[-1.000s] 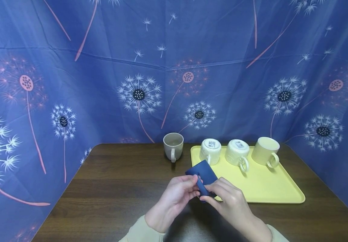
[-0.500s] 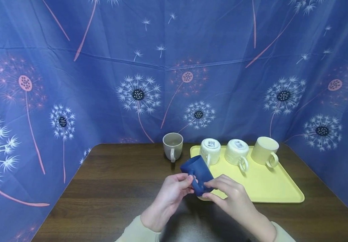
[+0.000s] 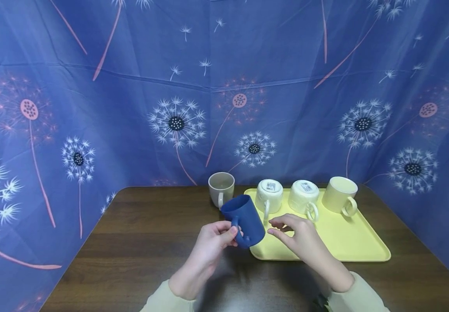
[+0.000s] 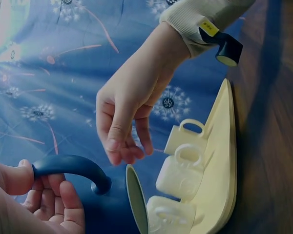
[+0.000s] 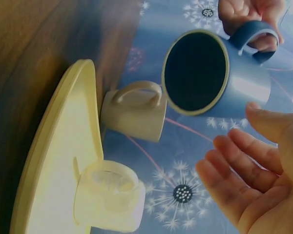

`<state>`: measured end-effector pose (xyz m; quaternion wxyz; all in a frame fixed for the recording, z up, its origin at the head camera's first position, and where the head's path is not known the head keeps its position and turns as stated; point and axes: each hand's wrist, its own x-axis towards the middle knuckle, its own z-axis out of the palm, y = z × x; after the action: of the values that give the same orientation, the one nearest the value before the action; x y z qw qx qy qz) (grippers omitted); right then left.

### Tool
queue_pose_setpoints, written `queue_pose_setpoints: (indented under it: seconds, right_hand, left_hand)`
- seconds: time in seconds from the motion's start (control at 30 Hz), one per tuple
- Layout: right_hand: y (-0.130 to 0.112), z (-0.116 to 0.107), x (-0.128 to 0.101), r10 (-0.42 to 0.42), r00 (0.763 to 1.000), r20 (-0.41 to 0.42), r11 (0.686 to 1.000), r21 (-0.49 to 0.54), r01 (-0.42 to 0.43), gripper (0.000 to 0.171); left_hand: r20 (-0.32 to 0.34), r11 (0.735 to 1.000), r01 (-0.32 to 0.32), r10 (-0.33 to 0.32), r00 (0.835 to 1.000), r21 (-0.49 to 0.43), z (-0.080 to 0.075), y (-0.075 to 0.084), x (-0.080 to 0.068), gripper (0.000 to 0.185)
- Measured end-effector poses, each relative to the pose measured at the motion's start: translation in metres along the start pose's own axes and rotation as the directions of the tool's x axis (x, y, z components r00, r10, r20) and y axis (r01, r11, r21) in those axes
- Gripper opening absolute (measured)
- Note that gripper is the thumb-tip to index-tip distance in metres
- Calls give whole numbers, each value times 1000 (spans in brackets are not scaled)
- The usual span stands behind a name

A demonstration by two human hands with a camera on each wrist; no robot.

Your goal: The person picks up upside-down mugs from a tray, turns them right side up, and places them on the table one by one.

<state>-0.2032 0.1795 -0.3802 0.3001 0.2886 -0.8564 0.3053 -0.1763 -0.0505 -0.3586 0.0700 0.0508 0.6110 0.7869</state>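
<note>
The surface (image 3: pixel 138 242) is dark brown wood with a visible grain, its far corners rounded where it meets the blue dandelion-print cloth. A grey-beige mug (image 3: pixel 221 189) stands upright directly on it near the far edge, handle turned toward the viewer, and just to its right lies a pale yellow tray (image 3: pixel 349 242) that reaches from the far edge toward the middle. The tray sits flat on the wood, close to the mug but apart from it.
</note>
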Motion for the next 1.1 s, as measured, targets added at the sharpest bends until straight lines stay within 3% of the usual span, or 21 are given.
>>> queue_pose_setpoints:
  seconds: [0.17, 0.23, 0.37, 0.47, 0.77, 0.93, 1.1]
  right_hand:
    - [9, 4, 4, 56, 998, 23, 998, -15, -56, 17]
    - [13, 6, 5, 116, 992, 46, 993, 8, -117, 18]
    - [25, 10, 7, 289, 949, 123, 949, 96, -301, 21]
    - [34, 12, 9, 373, 912, 169, 907, 142, -397, 24]
    - [51, 19, 18, 465, 860, 210, 859, 128, -496, 32]
    - [59, 23, 19, 524, 817, 239, 816, 135, -563, 40]
    - [69, 29, 16, 538, 800, 266, 800, 139, -584, 42]
  left_hand:
    - [-26, 997, -29, 31, 999, 75, -7, 3, -2, 24]
    - [-32, 994, -46, 49, 998, 100, -11, 4, -2, 24]
    - [-41, 986, -78, 85, 996, 148, -19, 4, -3, 23]
    - [-60, 981, -80, 92, 994, 178, -25, 4, -3, 21]
    - [-124, 967, -62, 95, 988, 247, -41, 8, -2, 18]
    - [-171, 951, -85, 141, 975, 298, -49, 10, -1, 13]
    - [-210, 933, -102, 183, 961, 346, -57, 10, 1, 12]
